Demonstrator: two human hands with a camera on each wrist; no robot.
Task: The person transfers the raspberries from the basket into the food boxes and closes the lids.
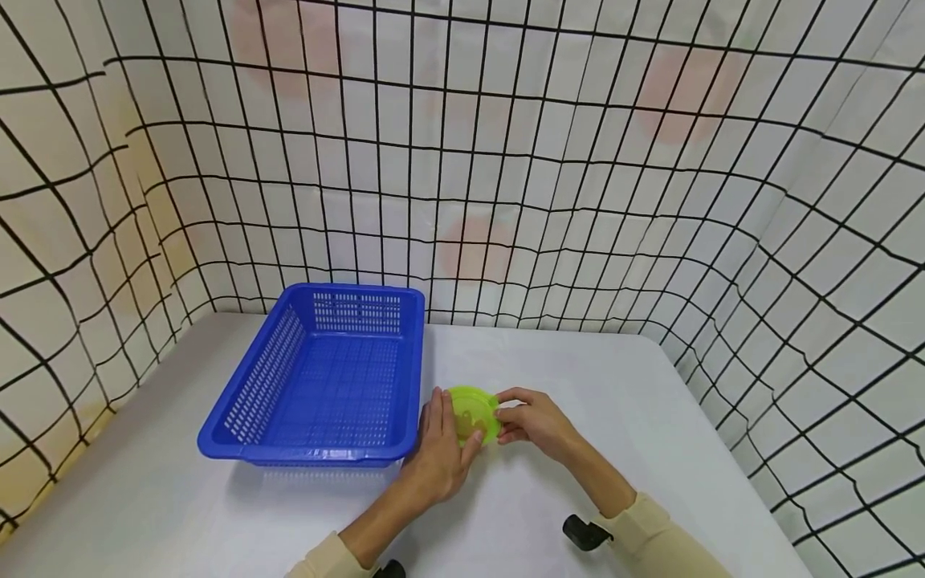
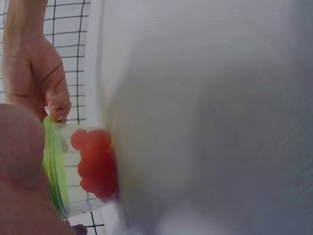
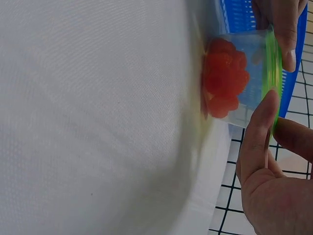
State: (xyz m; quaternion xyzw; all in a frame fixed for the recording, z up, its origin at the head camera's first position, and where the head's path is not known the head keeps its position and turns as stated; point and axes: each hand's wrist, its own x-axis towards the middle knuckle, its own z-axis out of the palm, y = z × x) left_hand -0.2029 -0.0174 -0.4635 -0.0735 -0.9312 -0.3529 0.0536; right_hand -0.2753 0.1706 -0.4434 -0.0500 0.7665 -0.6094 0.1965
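Observation:
A small clear plastic container [image 3: 251, 93] with a bright green lid [image 1: 473, 393] stands on the white table just right of the blue basket. Lumpy red pieces [image 2: 98, 164] lie at its bottom, seen through the clear wall. My left hand [image 1: 437, 461] holds the container at its left side, fingers stretched along the rim and thumb over the lid's near edge. From the right, my right hand [image 1: 538, 421] pinches the lid's edge between thumb and fingertips. The lid sits on the container's top.
A large blue plastic basket [image 1: 417, 377] with perforated walls stands left of the container, close beside my left hand. White walls with a black grid [image 1: 462, 185] enclose the table [image 1: 578, 377] at the back and sides.

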